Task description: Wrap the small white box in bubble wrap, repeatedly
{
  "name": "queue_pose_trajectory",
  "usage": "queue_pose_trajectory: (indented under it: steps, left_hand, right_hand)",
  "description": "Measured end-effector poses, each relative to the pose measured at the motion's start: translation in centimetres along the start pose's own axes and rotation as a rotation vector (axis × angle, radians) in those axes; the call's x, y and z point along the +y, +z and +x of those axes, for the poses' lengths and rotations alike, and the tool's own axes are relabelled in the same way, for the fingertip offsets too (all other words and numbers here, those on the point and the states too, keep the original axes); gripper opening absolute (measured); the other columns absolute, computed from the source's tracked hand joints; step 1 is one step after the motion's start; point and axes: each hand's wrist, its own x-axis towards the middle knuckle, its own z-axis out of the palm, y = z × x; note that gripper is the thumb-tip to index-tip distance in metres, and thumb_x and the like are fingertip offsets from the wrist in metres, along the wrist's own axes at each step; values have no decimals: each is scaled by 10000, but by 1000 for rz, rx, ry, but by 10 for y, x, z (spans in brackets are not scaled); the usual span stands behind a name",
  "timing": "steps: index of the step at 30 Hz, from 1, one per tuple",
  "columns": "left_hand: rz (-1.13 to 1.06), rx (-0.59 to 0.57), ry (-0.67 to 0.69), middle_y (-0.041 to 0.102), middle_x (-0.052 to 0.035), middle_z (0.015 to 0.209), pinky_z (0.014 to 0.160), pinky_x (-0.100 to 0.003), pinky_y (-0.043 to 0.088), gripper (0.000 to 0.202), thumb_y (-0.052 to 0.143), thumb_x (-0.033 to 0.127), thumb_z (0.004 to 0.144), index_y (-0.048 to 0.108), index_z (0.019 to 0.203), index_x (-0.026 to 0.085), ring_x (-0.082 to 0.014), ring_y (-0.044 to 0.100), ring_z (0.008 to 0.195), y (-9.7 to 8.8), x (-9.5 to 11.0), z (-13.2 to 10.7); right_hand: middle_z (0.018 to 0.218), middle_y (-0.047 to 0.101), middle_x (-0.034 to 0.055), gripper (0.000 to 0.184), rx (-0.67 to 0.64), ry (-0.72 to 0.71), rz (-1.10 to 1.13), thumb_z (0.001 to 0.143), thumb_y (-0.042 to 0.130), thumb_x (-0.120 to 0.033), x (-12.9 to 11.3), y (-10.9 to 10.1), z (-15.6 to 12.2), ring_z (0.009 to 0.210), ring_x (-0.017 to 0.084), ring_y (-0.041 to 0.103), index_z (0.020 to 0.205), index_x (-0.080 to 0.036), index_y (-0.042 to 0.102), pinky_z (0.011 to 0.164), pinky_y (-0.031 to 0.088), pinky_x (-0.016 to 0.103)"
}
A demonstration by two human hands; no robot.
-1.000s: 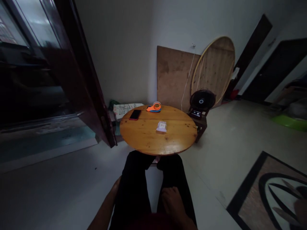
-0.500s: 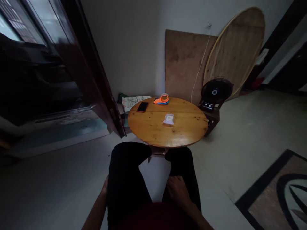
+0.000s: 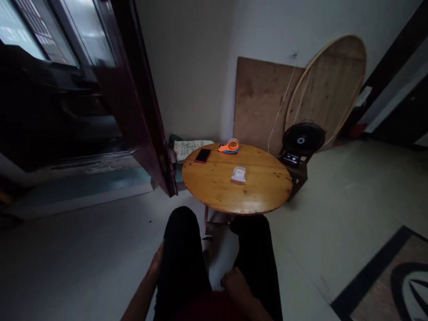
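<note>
My left hand [image 3: 156, 259] rests against the outer side of my left thigh, its fingers hidden behind the black trouser leg [image 3: 182, 254]. On the inner side of my right thigh is my right hand [image 3: 236, 281], its fingers curled in; whatever they might hold is too dark to make out. Beyond my knees stands an oval wooden table [image 3: 214, 191]. A small white-and-purple packet [image 3: 239, 174] lies near its middle. Toward the far edge are an orange and blue tape dispenser [image 3: 229, 146] and a black phone with a red edge [image 3: 202, 155]. Neither hand touches these.
A dark fan-like round device [image 3: 302, 139] stands on a wooden stool [image 3: 299, 173] right of the table. A brown board [image 3: 259, 98] and a round wooden tabletop [image 3: 331, 80] lean on the wall. A dark door [image 3: 147, 102] stands at left, near a printed bag [image 3: 190, 148].
My view has shifted, so the table appears slightly lower and further right. My left knee has swung inward, and my right hand has slid toward the inner thigh. Things on the table have stayed put.
</note>
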Motion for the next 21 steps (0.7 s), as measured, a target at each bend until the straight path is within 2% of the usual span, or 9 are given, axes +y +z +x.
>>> queue_pose_trajectory:
  steps: [2,5,9,12,17,21]
  left_hand:
    - [57,-26,39,716,-41,765,939,-386,490,96,639,231,711,693,739,157,-277,652,979,4,-3,5]
    - [90,-97,87,724,-49,831,963,-367,476,134,620,245,733,703,792,158,-277,627,1051,6,-2,0]
    - [52,-122,67,716,-46,817,921,-382,494,176,594,258,762,692,847,139,-261,644,964,9,3,-15]
    - [86,-75,57,713,-52,786,899,-371,501,157,646,269,730,693,811,143,-262,642,964,12,6,-21]
    - [132,-69,47,703,-38,727,882,-371,508,125,618,258,734,689,752,156,-265,649,928,15,4,-14]
    - [187,-97,124,721,-48,811,956,-375,474,162,597,286,744,689,774,156,-268,635,1019,19,-1,-3]
  right_hand:
    - [1003,721,107,293,-55,-23,-27,884,457,-111,-2,7,3,962,237,649,995,-166,722,859,391,345]
    - [1018,721,93,284,-50,-21,-44,901,454,-134,1,8,-4,971,219,647,1003,-182,715,855,404,326]
    - [1034,712,110,278,-44,10,-61,899,454,-136,4,-2,-21,988,228,637,1008,-167,707,875,396,339]
    - [1040,708,116,270,-35,44,-41,890,467,-145,4,-6,-28,1007,234,629,1011,-167,708,898,385,347]
    - [1030,709,121,287,-54,83,1,881,459,-132,7,-1,-34,996,244,639,1001,-161,718,900,394,356]
    - [1023,710,130,311,-37,123,20,877,445,-101,10,3,-39,980,245,652,999,-162,724,907,400,369]
